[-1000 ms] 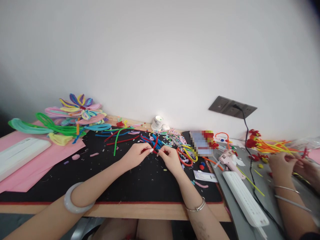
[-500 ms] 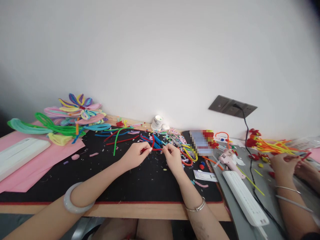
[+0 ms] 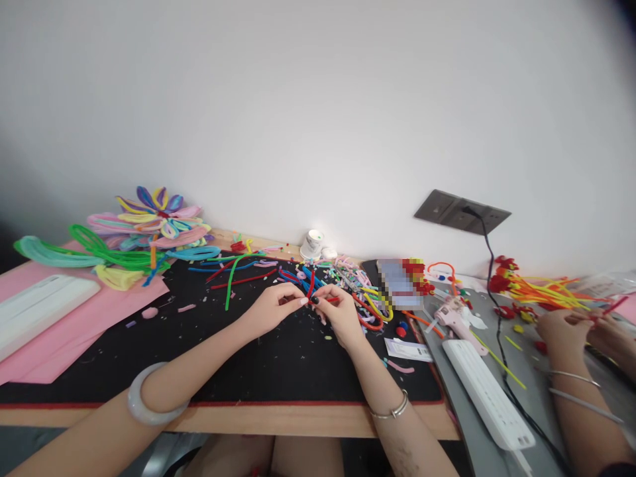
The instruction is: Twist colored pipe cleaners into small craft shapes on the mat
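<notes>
A red pipe cleaner (image 3: 311, 283) is pinched between my two hands above the black mat, one stretch of it standing up and another running right, past my right fingers. My left hand (image 3: 278, 306) grips it from the left with thumb and forefinger. Close against it, my right hand (image 3: 338, 314) pinches the same red pipe cleaner, dark nails showing. The exact spot where the fingers meet is partly hidden. Just behind lie blue pipe cleaners (image 3: 288, 273) and a heap of cut pastel pieces (image 3: 342, 268). A bent green pipe cleaner (image 3: 230, 285) lies to the left.
A large pipe-cleaner flower (image 3: 161, 215) and pink paper (image 3: 114, 311) lie left. A paper cup (image 3: 313, 244) stands by the wall. On the right are a phone (image 3: 392, 281), a pink glue gun (image 3: 457, 318), a white power strip (image 3: 489, 394) and a co-worker's hands (image 3: 566, 331).
My hands have come together until the fingertips nearly touch. The red pipe cleaner, earlier spanning the gap between them, now shows an upright end. The co-worker's hands shift slightly.
</notes>
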`<state>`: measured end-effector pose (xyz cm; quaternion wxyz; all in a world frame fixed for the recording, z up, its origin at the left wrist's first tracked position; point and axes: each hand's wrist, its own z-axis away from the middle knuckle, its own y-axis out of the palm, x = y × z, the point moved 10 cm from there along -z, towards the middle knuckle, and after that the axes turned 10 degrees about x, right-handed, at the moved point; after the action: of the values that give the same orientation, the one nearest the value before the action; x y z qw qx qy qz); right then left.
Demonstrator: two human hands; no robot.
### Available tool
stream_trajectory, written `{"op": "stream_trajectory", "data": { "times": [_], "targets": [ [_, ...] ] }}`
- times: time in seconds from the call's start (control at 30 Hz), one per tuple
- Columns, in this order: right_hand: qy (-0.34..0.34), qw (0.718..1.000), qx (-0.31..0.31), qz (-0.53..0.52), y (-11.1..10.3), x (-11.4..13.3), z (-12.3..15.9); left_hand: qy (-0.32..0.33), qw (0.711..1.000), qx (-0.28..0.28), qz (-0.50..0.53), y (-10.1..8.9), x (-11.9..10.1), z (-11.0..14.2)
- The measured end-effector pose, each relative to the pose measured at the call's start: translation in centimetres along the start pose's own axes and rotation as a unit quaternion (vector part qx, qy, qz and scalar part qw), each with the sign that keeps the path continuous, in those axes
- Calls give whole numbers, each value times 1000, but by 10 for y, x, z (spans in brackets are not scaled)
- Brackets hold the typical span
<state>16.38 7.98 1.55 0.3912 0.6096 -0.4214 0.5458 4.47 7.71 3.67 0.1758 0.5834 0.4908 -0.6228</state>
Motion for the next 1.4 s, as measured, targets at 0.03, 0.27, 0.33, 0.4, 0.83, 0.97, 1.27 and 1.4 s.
{"op": "stream_trajectory", "data": {
  "times": [0.03, 0.27, 0.33, 0.4, 0.83, 0.97, 1.27, 1.4],
  "targets": [
    [1, 1000, 18, -13, 5, 0, 0, 1, 1000, 0, 5, 0, 0, 0],
    [-6, 997, 24, -78, 9, -1, -1, -28, 997, 44, 56, 11, 5, -1],
    [-7, 996, 26, -80, 8, -2, -1, -36, 994, 65, 75, 17, 5, -1],
    [-10, 997, 26, -78, 8, -2, -2, -40, 991, 80, 101, 22, 5, 0],
    [-23, 998, 24, -58, 7, 2, -1, -50, 975, 60, 209, 20, 10, 0],
    [-17, 998, 29, -58, 9, 2, -2, -34, 975, 38, 217, 14, 12, -1],
    [50, 993, 97, -50, 28, -13, 0, -41, 972, 0, 232, 6, 18, 0],
    [35, 993, 104, -54, 29, -9, 0, -61, 969, -12, 239, 5, 22, 1]
  ]
}}
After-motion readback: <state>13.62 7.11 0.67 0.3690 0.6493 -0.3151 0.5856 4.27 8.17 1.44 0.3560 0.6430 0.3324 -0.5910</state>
